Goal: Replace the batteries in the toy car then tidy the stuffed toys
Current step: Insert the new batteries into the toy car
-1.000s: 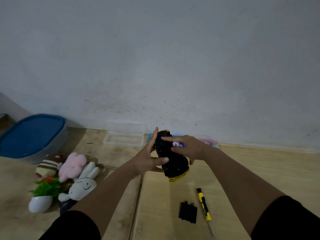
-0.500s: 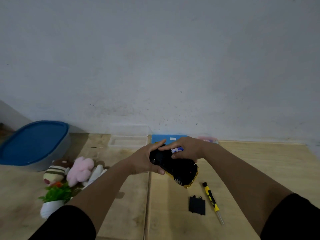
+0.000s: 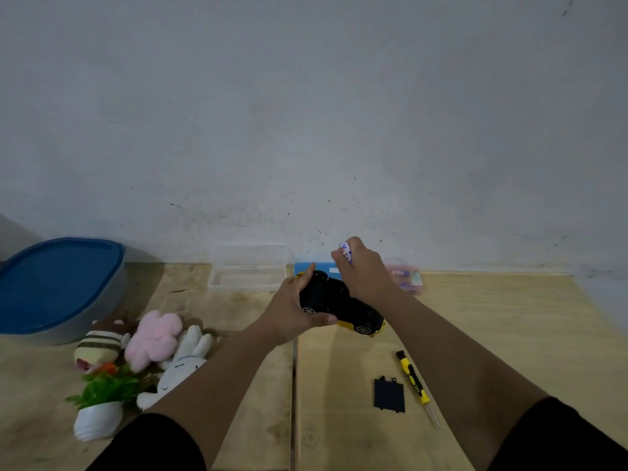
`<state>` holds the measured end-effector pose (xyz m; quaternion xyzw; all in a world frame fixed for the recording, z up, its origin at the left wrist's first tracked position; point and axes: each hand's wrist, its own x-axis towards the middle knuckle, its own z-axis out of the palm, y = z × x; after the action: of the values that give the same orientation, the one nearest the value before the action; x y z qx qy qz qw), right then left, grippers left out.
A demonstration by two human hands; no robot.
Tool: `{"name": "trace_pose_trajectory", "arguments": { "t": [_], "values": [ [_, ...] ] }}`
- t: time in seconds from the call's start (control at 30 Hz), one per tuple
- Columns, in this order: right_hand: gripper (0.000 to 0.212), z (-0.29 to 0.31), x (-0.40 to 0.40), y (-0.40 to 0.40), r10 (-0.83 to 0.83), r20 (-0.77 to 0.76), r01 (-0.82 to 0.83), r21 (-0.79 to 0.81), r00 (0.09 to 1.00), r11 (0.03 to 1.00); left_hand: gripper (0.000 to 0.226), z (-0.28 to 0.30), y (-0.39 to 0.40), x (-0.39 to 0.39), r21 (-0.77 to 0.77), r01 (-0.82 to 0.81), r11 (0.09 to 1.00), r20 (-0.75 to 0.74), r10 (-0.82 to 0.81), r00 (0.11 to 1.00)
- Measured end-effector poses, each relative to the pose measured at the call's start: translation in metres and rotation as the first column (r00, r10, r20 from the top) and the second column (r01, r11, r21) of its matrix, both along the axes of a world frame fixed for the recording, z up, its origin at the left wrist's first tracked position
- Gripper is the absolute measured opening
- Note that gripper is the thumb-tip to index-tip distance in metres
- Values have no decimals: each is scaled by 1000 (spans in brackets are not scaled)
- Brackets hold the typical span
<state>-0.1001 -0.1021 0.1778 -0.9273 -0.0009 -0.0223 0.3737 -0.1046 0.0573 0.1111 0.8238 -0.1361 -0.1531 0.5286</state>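
- Head view: the right hand (image 3: 365,271) pinched a battery (image 3: 345,253) in curled fingers, above the car (image 3: 339,302).
- Left hand (image 3: 295,309) gripped the upturned car's near side, thumb underneath, above the table (image 3: 492,334).
- Both forearms reached forward from black sleeves.
- Cover (image 3: 389,395) and screwdriver (image 3: 416,382) lay near the right arm.
- Plush toys (image 3: 153,339) and a plant (image 3: 102,399) sat left, before a blue-lidded tub (image 3: 57,283).

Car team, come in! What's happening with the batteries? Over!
Left hand grips toy car. Right hand pinches battery. Battery cover off, beside screwdriver. Nothing blocking.
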Motion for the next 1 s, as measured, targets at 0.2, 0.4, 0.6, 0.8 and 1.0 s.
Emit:
{"name": "trace_pose_trajectory", "arguments": {
  "t": [0.2, 0.4, 0.6, 0.8, 1.0],
  "values": [
    [15, -5, 1, 15, -76, 113, 69, 69, 991, 995, 123, -1, -4, 4, -67, -47, 997, -24, 45, 999],
    [12, -16, -1, 25, -81, 150, 77, 36, 985, 996, 125, 2, 0, 8, -88, -72, 993, -25, 70, 997],
    [21, -13, 2, 25, -67, 95, 68, -3, 993, 998, 111, 4, 9, 14, -84, -92, 992, -15, 91, 996],
    [17, -4, 6, 18, -51, 34, 51, 14, 998, 999, 107, 3, 9, 14, -90, -101, 991, -10, 101, 995],
    [24, -14, 11, 14, 9, 23, -5, -170, 1000, 985, 107, -1, 8, 18, -104, -128, 986, -20, 127, 992]
  ]
}}
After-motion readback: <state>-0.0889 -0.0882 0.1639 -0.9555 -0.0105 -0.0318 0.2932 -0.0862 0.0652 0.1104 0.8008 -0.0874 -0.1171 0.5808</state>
